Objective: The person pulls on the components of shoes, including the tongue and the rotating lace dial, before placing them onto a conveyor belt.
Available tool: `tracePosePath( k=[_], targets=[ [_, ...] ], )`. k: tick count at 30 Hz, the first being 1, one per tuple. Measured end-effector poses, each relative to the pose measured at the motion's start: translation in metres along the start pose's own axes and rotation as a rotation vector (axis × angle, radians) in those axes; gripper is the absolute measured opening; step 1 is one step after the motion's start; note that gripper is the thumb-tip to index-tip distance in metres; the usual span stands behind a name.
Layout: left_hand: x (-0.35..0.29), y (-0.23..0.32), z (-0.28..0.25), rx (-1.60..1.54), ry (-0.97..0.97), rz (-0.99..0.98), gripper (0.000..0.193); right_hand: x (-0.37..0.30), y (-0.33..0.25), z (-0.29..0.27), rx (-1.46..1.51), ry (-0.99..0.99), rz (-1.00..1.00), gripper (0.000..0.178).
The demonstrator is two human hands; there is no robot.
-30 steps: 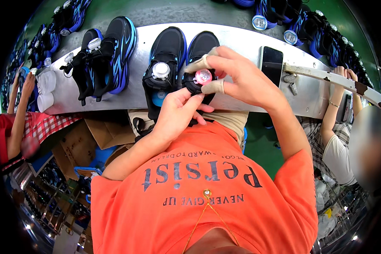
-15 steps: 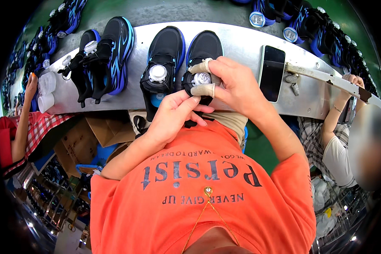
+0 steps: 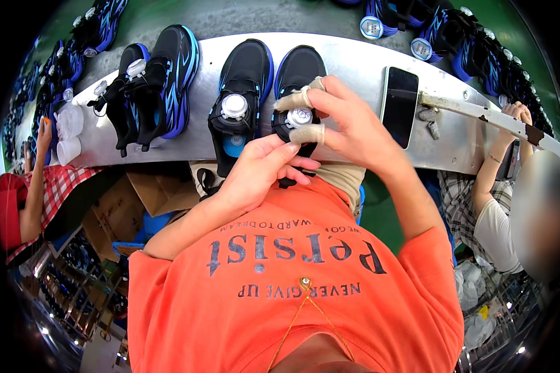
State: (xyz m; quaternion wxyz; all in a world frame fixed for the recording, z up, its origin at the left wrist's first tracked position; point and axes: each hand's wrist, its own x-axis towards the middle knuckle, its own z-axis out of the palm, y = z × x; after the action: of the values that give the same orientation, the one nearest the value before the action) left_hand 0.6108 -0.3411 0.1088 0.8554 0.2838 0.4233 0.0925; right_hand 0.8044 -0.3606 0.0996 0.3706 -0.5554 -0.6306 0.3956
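Two black-and-blue sneakers stand toes away in front of me. On the right sneaker (image 3: 300, 62), my right hand (image 3: 358, 121) has its thumb and index finger, both in beige fabric finger covers, closed about the white round dial (image 3: 298, 116) on the tongue. My left hand (image 3: 258, 168) is at that shoe's heel, fingers pinched together; what they hold is hidden. The left sneaker (image 3: 246, 62) carries a similar white dial (image 3: 234, 106) and is touched by neither hand.
Another pair of sneakers (image 3: 177, 81) stands left on the metal table (image 3: 348, 56), near clear plastic cups (image 3: 69, 149). A phone (image 3: 400, 107) and a worn metal bar (image 3: 479, 114) lie right. Co-workers' hands (image 3: 45, 133) show at both sides. Rows of shoes (image 3: 445, 37) stand beyond.
My right fingers have shifted slightly about the dial, and my left hand has moved a little to the right. The shoes beyond the table at the right have slid left.
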Motion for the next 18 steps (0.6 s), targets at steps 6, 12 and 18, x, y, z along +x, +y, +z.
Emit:
tracePosePath(
  k=[6,12,18],
  targets=[
    [-0.002,0.003,-0.005,0.091,-0.008,-0.076,0.026,-0.007,-0.015,0.019,-0.056,0.124,0.145,0.027],
    [-0.035,0.073,-0.019,1.270,0.489,0.812,0.033,0.044,0.008,-0.005,0.018,0.069,-0.005,0.038],
    [-0.009,0.073,-0.048,0.898,0.062,0.494,0.030,0.132,0.041,0.064,-0.242,-0.170,-0.076,0.051]
  ],
)
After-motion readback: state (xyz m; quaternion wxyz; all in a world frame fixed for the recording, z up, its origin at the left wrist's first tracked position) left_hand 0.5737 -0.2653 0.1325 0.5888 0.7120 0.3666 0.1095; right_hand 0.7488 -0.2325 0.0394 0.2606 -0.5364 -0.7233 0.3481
